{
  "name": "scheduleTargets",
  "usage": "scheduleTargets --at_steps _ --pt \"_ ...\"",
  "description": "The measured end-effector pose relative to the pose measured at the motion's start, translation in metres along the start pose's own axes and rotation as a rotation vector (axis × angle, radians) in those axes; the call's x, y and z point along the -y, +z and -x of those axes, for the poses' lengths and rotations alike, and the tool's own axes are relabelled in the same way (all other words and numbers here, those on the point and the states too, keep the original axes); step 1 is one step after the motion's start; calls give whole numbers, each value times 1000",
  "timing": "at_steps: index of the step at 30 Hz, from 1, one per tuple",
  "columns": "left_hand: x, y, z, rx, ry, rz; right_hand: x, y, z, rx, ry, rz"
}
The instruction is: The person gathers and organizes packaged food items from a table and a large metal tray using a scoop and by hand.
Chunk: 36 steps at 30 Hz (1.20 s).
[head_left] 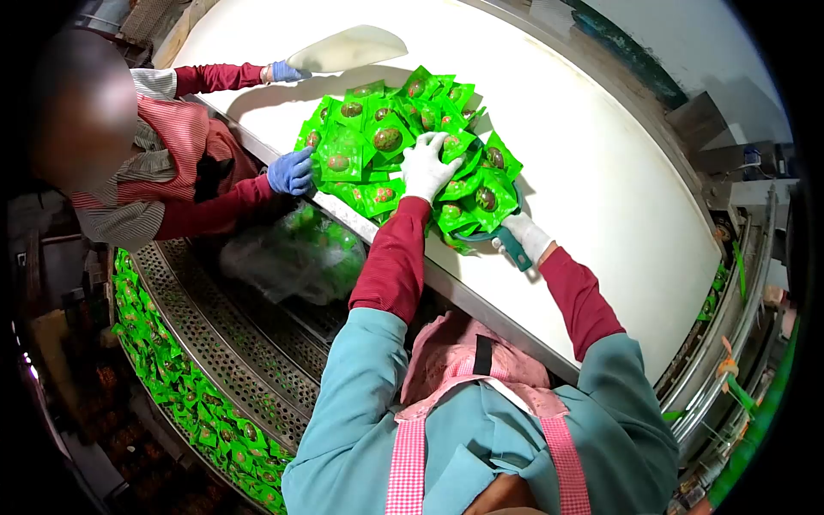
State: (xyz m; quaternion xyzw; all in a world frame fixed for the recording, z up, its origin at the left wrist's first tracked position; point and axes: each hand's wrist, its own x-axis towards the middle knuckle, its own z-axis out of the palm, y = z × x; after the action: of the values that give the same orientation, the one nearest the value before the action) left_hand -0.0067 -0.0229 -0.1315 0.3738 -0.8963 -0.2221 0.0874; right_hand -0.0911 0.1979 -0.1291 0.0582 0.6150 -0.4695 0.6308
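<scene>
My left hand [427, 169], in a white glove, lies on a heap of bright green sealed packets [388, 137], its fingers spread over them. Each packet has a brown, egg-like picture or window. At the heap's near right side, a teal round-rimmed pan or scoop [513, 249] shows its handle and part of its rim; packets cover the rest. My right hand [528, 235], also white-gloved, is beside that handle at the rim. Its fingertips are hidden by the packets and rim, so I cannot tell whether it grips anything.
Across the white table [601, 172], a co-worker's blue-gloved hand [292, 172] touches the heap; the other holds a pale flat board [350, 49]. A clear plastic bag [296, 253] with green packets hangs below the table edge. A curved perforated metal conveyor [223, 330] and many packets [197, 412] lie lower left.
</scene>
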Motion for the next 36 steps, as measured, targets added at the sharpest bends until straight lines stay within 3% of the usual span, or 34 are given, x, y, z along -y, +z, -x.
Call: scheduleTargets --at_steps 3,6,7,11,15,17,20,27,36 --pt "-19 2 4 -30 81 -52 -14 -6 -12 -7 92 -31" --pt "-40 -6 7 -19 153 -33 -30 -7 4 47 -13 -228" --pt "-38 2 9 -11 205 -10 -26 -4 27 44 -47 -164" --pt "-74 -14 40 64 156 57 -39 -15 62 35 -31 -158" --pt "-80 -14 51 2 173 229 -48 -27 90 172 -228 -316" --pt "-80 -25 56 -27 166 280 -49 -27 93 108 -282 -239" --pt "-83 -46 67 -32 63 202 -39 -35 84 124 -134 -67" --pt "-54 -172 146 -198 -99 182 -15 51 169 233 -158 119" --pt "97 -322 292 -538 -344 19 -18 267 214 715 -184 524"
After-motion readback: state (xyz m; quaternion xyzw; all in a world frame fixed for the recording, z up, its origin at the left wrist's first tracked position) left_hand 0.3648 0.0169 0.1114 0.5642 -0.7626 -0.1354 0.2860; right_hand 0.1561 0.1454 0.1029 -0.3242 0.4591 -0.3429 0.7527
